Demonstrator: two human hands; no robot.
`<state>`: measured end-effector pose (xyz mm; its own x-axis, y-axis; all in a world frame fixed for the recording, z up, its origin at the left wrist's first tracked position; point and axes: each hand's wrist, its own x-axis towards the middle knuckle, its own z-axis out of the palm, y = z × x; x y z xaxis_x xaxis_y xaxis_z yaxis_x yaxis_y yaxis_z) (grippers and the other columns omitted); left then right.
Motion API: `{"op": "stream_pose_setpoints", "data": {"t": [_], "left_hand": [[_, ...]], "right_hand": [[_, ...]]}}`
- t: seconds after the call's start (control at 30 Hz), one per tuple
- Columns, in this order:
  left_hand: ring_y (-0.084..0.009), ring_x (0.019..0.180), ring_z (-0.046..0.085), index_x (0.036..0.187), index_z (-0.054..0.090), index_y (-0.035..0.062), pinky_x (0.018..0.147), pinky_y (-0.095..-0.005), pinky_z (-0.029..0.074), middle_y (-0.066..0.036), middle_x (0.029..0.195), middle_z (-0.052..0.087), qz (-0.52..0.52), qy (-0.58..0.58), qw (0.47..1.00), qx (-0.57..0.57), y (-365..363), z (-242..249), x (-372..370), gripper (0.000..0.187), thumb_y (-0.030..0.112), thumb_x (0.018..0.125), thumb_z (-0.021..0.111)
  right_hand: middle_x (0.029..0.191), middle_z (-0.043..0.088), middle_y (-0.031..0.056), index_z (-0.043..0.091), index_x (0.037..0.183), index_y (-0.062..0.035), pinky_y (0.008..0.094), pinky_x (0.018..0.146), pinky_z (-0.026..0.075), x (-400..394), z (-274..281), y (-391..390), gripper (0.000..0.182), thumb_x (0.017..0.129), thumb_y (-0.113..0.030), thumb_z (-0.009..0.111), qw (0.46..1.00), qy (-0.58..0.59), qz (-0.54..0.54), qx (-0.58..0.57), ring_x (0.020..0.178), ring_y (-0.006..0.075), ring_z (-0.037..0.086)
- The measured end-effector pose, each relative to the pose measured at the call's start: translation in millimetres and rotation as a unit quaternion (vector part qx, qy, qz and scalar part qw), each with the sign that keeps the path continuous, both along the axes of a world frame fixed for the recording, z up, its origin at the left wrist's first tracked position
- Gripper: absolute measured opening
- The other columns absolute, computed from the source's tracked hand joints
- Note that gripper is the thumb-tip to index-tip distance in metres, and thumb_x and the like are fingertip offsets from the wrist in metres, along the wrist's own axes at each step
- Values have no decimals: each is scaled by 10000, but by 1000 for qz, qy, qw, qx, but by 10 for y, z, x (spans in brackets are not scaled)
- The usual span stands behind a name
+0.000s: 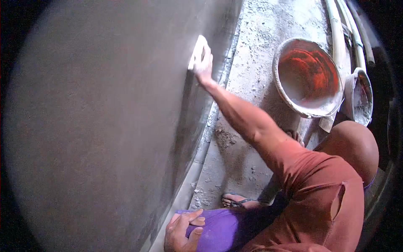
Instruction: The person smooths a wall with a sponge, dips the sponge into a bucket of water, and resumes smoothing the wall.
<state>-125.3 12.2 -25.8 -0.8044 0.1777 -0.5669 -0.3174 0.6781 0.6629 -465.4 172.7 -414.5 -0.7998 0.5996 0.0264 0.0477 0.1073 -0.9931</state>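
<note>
My right hand [204,63] is stretched out to the grey plastered wall [105,117], closed around a flat whitish block [196,53]. The block lies against the wall's surface; glare and the angle hide its exact kind. Down at the lower left, my left hand [181,233] rests on my knee in purple cloth [220,231]. Its fingers are loosely bent and the thumb stands apart, with nothing visible in them.
A large bucket [289,94] with a red inside and grey residue stands on the dusty, rubble-strewn floor [256,54]. Beside it a smaller container [362,98] lies tilted. Long pale poles [336,33] run along the right. A sandalled foot [241,200] is below my arm.
</note>
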Motion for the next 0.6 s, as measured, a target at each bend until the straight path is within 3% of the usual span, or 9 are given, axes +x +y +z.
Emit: {"op": "stream_pose_setpoints", "data": {"t": [0.03,0.07,0.13,0.2,0.23,0.3,0.37,0.43,0.6], "left_hand": [[-326,885,697,1233,658,-41,859,-414,531,-173,938,730,-14,10,1000,-1,18,-10,-25,611,527,1034,554],[-325,884,697,1234,661,-39,866,-417,529,-171,937,732,-31,18,999,-5,25,-16,-46,604,521,1035,557],[-322,884,698,1237,662,-39,873,-415,527,-169,938,733,-23,1,1000,-2,7,-5,-24,602,518,1034,560],[-319,884,698,1240,663,-39,880,-414,525,-167,939,735,-20,-27,999,-1,-5,55,-1,599,515,1034,563],[-318,885,700,1242,664,-38,885,-413,524,-167,941,736,-13,-20,1000,-18,10,93,23,597,513,1032,569],[-317,886,702,1244,664,-38,891,-411,522,-167,943,736,-5,-4,1000,-30,-13,84,69,595,511,1029,576],[-272,904,723,1180,667,-23,903,-401,519,-120,854,768,-3,12,1000,-8,-84,12,130,656,598,1015,535],[-294,895,713,1214,669,-23,897,-407,521,-143,905,753,4,-3,1000,2,-51,60,68,626,561,1022,551],[-315,885,704,1246,673,-16,894,-411,522,-163,957,735,-4,-32,999,11,-14,15,2,593,526,1028,570]], "right_hand": [[1483,461,307,373,1555,-56,482,1139,385,174,155,-130,580,1060,-314,532,999,-34,6,-29,1322,425,488],[1507,449,294,373,1554,-55,490,1149,374,257,145,-267,568,1058,-280,534,997,8,3,-72,1366,397,450],[1458,469,261,375,1552,-56,480,1129,389,481,491,-340,554,1059,-249,536,999,-8,26,-37,1344,365,455],[1370,482,231,379,1553,-68,464,1098,402,283,570,-231,555,1048,-219,555,993,121,13,4,1269,338,475],[1318,469,212,385,1552,-80,457,1074,405,117,601,-95,548,1046,-214,549,992,126,18,21,1180,320,492],[1304,525,244,386,1552,-87,444,1050,419,-298,503,206,563,1043,-261,554,997,70,1,24,1151,341,504],[1302,549,251,390,1550,-84,446,1046,422,-486,249,212,566,1046,-285,548,998,64,-4,20,1156,359,509],[1107,575,261,431,1497,-90,487,924,453,-465,204,135,514,1024,-252,546,997,14,-74,18,964,384,527],[1167,515,279,391,1537,-79,513,957,437,161,600,-210,584,998,-239,552,988,149,6,44,1065,397,502]]}}
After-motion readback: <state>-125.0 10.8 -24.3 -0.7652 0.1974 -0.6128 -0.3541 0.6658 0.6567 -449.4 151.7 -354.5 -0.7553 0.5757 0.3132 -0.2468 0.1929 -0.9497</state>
